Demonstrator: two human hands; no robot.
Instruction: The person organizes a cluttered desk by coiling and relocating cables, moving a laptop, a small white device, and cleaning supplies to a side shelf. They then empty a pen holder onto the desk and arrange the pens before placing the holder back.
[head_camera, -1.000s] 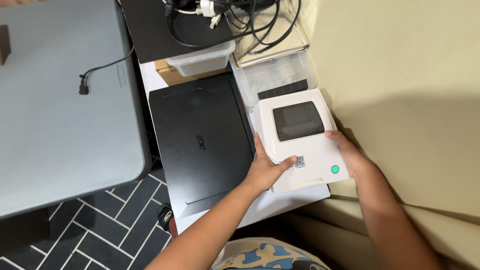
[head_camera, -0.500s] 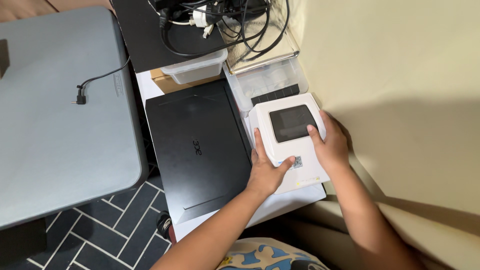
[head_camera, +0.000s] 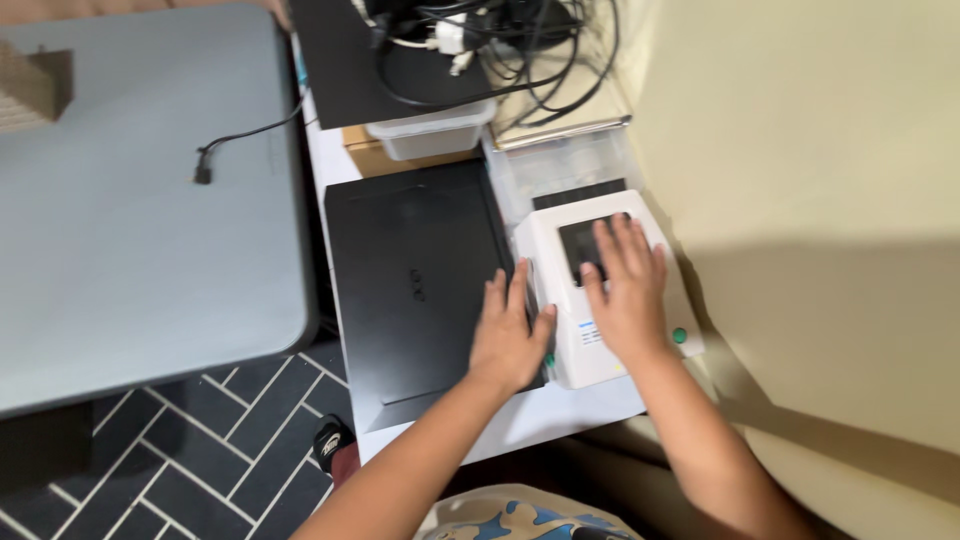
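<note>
Right hand (head_camera: 625, 300) is laid flat, fingers spread, on the white printer (head_camera: 640, 345); left hand (head_camera: 510, 335) is pressed open against the printer's left side, over the black laptop (head_camera: 415, 290).

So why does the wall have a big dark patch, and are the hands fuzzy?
In the head view, a broad shadow falls across the cream wall on the right, darker below than above. The left hand and right hand look slightly smeared by motion blur, as does the white printer under them. The grey table is evenly lit, without glare.
</note>
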